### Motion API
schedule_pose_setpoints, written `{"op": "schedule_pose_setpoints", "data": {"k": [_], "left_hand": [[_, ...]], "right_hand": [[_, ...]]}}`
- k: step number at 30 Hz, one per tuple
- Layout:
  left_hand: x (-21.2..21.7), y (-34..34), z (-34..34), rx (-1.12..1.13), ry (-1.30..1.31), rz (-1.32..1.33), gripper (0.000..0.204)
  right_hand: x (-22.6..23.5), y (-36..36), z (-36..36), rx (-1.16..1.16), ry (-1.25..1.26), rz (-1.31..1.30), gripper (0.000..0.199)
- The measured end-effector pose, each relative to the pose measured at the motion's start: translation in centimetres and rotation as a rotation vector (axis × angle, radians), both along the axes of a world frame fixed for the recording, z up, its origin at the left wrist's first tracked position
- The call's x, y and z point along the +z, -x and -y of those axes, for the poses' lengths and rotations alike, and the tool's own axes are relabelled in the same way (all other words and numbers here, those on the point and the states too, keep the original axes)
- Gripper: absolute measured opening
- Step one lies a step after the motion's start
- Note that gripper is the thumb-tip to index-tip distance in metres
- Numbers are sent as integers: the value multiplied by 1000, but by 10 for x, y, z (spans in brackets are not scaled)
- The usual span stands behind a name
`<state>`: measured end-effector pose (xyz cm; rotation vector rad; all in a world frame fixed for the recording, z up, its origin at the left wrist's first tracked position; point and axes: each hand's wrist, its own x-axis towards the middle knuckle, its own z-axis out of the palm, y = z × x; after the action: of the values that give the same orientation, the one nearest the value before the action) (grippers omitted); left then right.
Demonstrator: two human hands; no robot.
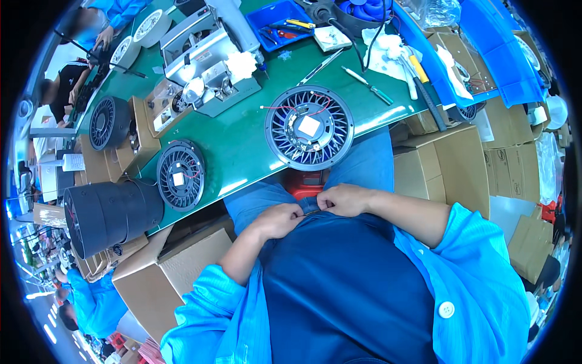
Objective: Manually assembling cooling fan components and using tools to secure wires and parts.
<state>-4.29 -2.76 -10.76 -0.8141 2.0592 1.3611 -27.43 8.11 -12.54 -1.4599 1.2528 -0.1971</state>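
Note:
My left hand [280, 219] and my right hand [343, 199] are drawn in against my stomach, below the table's front edge. Both are closed, fingertips pinching a thin dark thing [312, 212] between them, at the hem of my dark blue shirt [339, 285]. What that thing is I cannot tell. In front of my hands, on the green table [242, 139], lies a round grey fan frame [309, 127] with a white square in its middle and red wires. A second, smaller round fan frame [180, 175] lies to the left near the table edge.
A black cylindrical housing [109, 215] sits at the left. A grey metal fixture [209, 51] stands at the back, with a blue tray of tools [280, 18] and screwdrivers [367, 85] nearby. Cardboard boxes [448, 164] flank my legs. Another person's hand [104, 37] works at far left.

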Motion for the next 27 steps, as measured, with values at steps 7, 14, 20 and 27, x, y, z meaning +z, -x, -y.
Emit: {"op": "schedule_pose_setpoints", "data": {"k": [7,14,20,27], "left_hand": [[7,13,-3,-106,32,7,29],[16,22,-13,-229,156,88,31],[62,12,-24,-195,323,35,32],[60,-2,-39,-6,399,-100,31]], "right_hand": [[16,-3,-9,8,132,-12,12],[20,-14,-10,72,228,-155,14],[34,-13,-18,65,509,-118,18],[35,-14,-31,-37,638,-32,17]]}}
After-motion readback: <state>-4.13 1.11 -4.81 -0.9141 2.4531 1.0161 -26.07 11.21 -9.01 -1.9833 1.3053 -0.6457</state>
